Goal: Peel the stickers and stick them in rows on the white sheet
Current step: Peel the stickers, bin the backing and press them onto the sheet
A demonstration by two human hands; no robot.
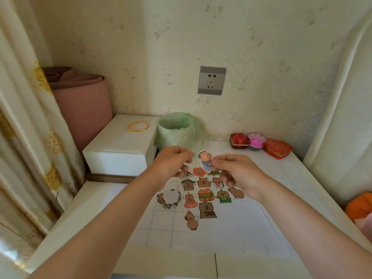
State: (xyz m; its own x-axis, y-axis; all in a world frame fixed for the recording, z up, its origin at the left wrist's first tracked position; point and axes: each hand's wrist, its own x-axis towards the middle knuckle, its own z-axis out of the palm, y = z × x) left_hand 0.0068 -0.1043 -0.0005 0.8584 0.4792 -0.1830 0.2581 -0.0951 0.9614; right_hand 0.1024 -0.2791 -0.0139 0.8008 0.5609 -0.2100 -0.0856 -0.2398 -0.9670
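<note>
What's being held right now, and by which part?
The right hand pinches the raised sticker at its lower right edge. Whether the curled left hand holds anything cannot be told.

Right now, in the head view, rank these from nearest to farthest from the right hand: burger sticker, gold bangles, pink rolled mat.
1. Burger sticker, lying just below the right hand.
2. Gold bangles, on the white box, left.
3. Pink rolled mat, far-left corner.

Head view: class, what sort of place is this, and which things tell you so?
Probably a room at home, perhaps a bedroom: a curtain, a wall socket and a lined bin by the table.
</note>
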